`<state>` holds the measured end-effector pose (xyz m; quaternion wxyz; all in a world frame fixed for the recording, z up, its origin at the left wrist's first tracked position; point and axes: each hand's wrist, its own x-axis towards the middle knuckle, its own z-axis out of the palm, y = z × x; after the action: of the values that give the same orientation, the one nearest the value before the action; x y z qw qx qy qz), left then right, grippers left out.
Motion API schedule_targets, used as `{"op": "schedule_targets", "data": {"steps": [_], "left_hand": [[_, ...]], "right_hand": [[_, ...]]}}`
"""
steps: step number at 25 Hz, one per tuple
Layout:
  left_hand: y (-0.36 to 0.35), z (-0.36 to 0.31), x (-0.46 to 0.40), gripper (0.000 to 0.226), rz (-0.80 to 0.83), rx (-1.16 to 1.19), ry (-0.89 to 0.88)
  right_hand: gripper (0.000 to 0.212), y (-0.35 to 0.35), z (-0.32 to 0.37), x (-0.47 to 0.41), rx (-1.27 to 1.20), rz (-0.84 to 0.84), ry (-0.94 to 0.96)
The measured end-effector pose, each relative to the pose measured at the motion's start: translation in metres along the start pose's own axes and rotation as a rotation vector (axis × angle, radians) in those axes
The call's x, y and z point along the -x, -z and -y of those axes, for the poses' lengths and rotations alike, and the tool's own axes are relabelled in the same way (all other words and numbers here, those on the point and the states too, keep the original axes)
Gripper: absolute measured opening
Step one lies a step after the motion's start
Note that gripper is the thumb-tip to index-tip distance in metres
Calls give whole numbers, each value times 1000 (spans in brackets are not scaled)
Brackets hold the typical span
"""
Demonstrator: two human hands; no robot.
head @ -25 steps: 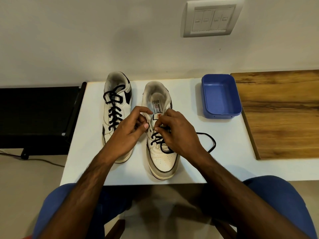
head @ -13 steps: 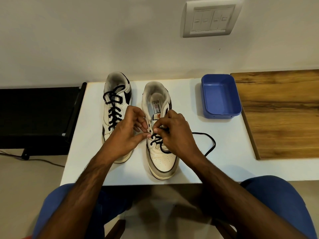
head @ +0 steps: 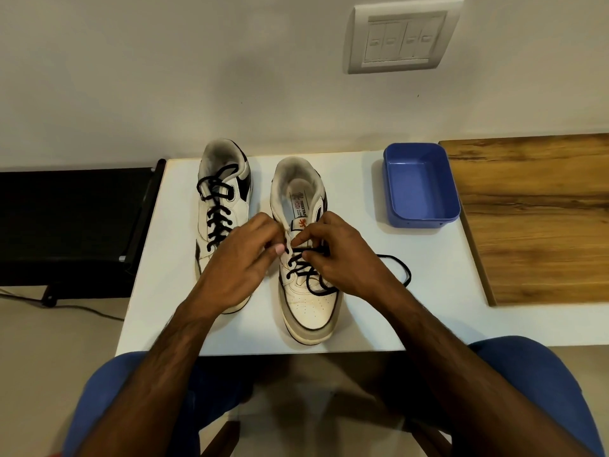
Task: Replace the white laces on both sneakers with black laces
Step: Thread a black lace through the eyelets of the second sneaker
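Lacing of the right white leather sneaker [head: 304,291] is midway: your left hand [head: 237,268] and right hand [head: 346,262] pinch its black lace [head: 400,270]; next, thread the higher eyelets.

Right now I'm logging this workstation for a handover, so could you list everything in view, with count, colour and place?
Sneakers: 2, white with black trim, side by side on the table; left sneaker fully laced, right sneaker partly laced.
Black laces: 2; one on the left sneaker, one on the right sneaker with a loose loop trailing onto the table to its right.
Tub: 1, blue, on the table right of the sneakers.
Table: 1, white, centre.
Wooden board: 1, brown, right.
Black stand: 1, left.
Switch plate: 1, white, on the wall.
Left hand: fingers curled at the right sneaker's eyelets.
Right hand: pinching its lace.
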<state>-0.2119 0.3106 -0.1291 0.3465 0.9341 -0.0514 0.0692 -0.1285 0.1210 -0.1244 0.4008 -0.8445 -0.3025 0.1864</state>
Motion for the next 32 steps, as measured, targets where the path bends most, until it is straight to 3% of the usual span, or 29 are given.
{"op": "schedule_targets", "data": {"steps": [3, 5, 8, 11, 16, 18, 21, 23, 24, 28, 32], "left_hand": [[9, -12, -2, 13, -121, 627, 159], [13, -16, -1, 12, -133, 701, 200], [11, -12, 1, 7, -66, 370, 192], [4, -2, 3, 9, 19, -7, 46], [0, 7, 3, 14, 62, -118, 9], [0, 3, 0, 19, 28, 160, 144], [11, -15, -7, 15, -131, 824, 298], [16, -22, -6, 24, -125, 932, 322], [16, -22, -5, 23, -99, 838, 330], [7, -13, 3, 26, -5, 43, 189], [2, -9, 0, 19, 44, -82, 168]], "right_hand": [[26, 13, -3, 1, -45, 56, 24], [22, 17, -3, 2, -36, 46, 70], [18, 15, -5, 2, 8, -43, 109], [22, 16, -9, 0, 82, -44, 115], [23, 18, -10, 0, 70, -17, 109], [24, 17, -10, -1, 79, -11, 113], [25, 17, -10, -1, 66, -11, 113], [25, 17, -11, -1, 61, -15, 116], [25, 17, -11, -1, 57, -11, 114], [23, 17, -10, -1, 49, -11, 94], [22, 16, -10, -1, 61, -11, 99]]}}
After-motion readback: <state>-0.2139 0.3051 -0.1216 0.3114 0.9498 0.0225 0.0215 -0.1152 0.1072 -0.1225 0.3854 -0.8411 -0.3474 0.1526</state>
